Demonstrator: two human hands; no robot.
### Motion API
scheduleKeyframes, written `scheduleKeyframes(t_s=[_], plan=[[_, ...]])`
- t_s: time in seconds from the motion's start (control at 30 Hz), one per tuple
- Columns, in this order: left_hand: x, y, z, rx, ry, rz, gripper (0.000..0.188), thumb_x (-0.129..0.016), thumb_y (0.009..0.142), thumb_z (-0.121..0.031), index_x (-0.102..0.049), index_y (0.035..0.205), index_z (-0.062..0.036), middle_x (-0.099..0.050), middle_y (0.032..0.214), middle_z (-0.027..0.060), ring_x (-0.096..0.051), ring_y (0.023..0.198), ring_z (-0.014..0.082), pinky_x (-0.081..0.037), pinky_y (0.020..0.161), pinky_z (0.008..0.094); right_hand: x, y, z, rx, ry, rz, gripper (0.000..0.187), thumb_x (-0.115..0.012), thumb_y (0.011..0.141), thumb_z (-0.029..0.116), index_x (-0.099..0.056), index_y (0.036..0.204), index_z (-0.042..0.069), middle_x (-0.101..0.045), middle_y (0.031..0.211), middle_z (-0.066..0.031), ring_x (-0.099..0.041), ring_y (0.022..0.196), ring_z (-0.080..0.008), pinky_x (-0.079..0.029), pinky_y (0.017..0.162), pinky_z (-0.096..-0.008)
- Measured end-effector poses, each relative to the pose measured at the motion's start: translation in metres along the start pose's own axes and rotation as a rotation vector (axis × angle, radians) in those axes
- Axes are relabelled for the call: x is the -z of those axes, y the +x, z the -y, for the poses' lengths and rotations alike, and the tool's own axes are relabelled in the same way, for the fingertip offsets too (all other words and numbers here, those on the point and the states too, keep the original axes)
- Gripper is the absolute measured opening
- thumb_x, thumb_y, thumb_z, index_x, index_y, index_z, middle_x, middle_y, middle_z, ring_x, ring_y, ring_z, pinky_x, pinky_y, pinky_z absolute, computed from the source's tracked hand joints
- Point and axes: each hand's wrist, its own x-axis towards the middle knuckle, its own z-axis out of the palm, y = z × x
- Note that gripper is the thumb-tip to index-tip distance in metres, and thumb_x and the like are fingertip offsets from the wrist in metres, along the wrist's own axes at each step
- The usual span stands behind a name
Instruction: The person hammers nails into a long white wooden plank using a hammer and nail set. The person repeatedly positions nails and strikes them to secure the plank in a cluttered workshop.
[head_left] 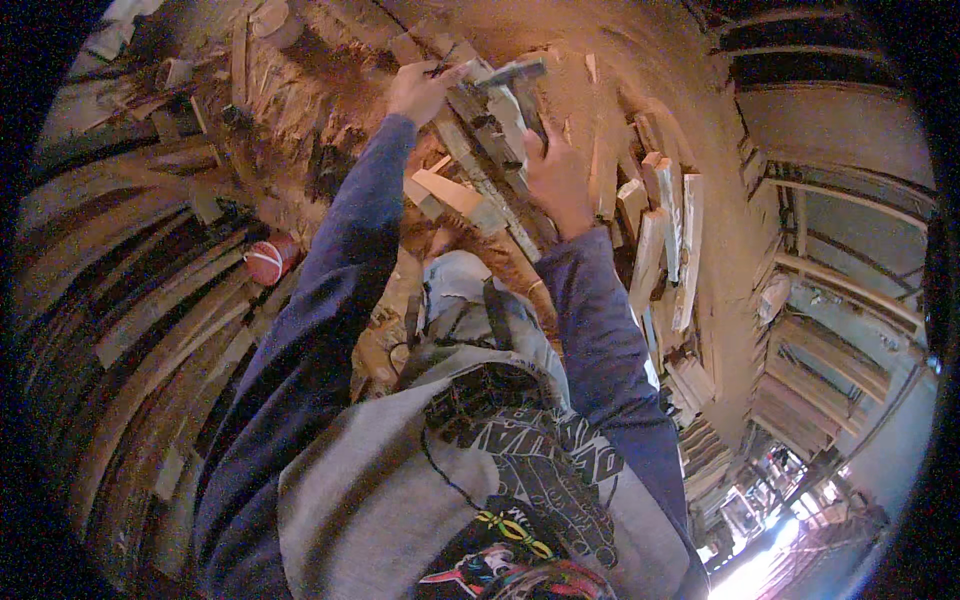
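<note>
My right hand point(558, 178) is closed round the dark handle of a hammer point(512, 74), whose metal head is raised over the wood ahead of me and turned toward my left hand. Just left of the hammer head, my left hand point(418, 92) has its fingers drawn together at the far end of the wood. A small dark thing shows at those fingers, too small to name. Under and between both hands run long wooden beams point(487, 178), slanting from far left to near right. A pale cut wood block point(452, 190) lies against them, nearer to me.
Several loose wood pieces point(672, 225) lie to the right of my right arm. A red bucket point(268, 262) with a pale handle stands left of my left arm. Long planks point(165, 370) are stacked along the left. Wooden racks point(835, 285) line the right wall.
</note>
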Motion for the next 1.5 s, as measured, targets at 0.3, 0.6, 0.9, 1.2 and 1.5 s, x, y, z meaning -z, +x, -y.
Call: scheduleKeyframes(t_s=[0.3, 0.6, 0.9, 1.2, 1.5], plan=[[0.006, 0.0, -0.015, 0.17, -0.14, -0.036, 0.058, -0.064, 0.089, -0.054, -0.074, 0.108, -0.0007, -0.073, 0.097, 0.0152, -0.066, 0.088, 0.023, -0.049, 0.083, 0.0363, 0.021, -0.01, -0.031, -0.007, 0.065, 0.057, 0.054, -0.048, 0.101, 0.045, -0.058, 0.129, 0.0, -0.064, 0.117, -0.0292, -0.06, 0.111, -0.045, -0.048, 0.093, -0.0475], [0.011, -0.001, -0.009, 0.098, -0.14, -0.012, 0.058, -0.075, 0.084, -0.047, -0.069, 0.1, 0.0085, -0.07, 0.091, 0.0072, -0.062, 0.081, 0.0132, -0.05, 0.075, 0.0307, 0.018, 0.02, 0.001, -0.065, 0.009, 0.065, 0.045, -0.05, 0.1, 0.038, -0.061, 0.121, 0.0, -0.066, 0.11, -0.0269, -0.062, 0.106, -0.045, -0.048, 0.092, -0.0492], [0.002, -0.023, -0.047, -0.066, 0.03, 0.07, 0.074, -0.087, 0.069, -0.043, -0.064, 0.112, 0.012, -0.072, 0.102, 0.015, -0.066, 0.09, 0.0221, -0.052, 0.087, 0.0357, 0.097, -0.243, -0.137, -0.566, 0.111, 0.086, 0.048, -0.061, 0.097, 0.041, -0.063, 0.121, -0.001, -0.07, 0.106, -0.0219, -0.067, 0.101, -0.0349, -0.05, 0.09, -0.0384], [0.014, -0.015, -0.056, -0.149, 0.224, 0.151, 0.077, -0.086, 0.073, -0.04, -0.059, 0.123, 0.012, -0.071, 0.107, 0.013, -0.065, 0.097, 0.0205, -0.05, 0.09, 0.034, 0.116, -0.289, -0.163, -0.552, 0.079, 0.014, 0.041, -0.061, 0.095, 0.036, -0.065, 0.122, 0.006, -0.07, 0.111, -0.02, -0.067, 0.103, -0.0375, -0.05, 0.091, -0.0429], [0.008, -0.009, -0.034, -0.102, 0.122, 0.168, 0.081, -0.084, 0.076, -0.037, -0.053, 0.134, 0.0111, -0.059, 0.134, 0.0178, -0.056, 0.122, 0.0285, -0.038, 0.109, 0.0395, 0.053, -0.114, -0.045, -0.39, 0.082, 0.166, 0.04, -0.052, 0.097, 0.042, -0.065, 0.117, 0.009, -0.07, 0.093, -0.0212, -0.07, 0.089, -0.0352, -0.054, 0.077, -0.0493]])
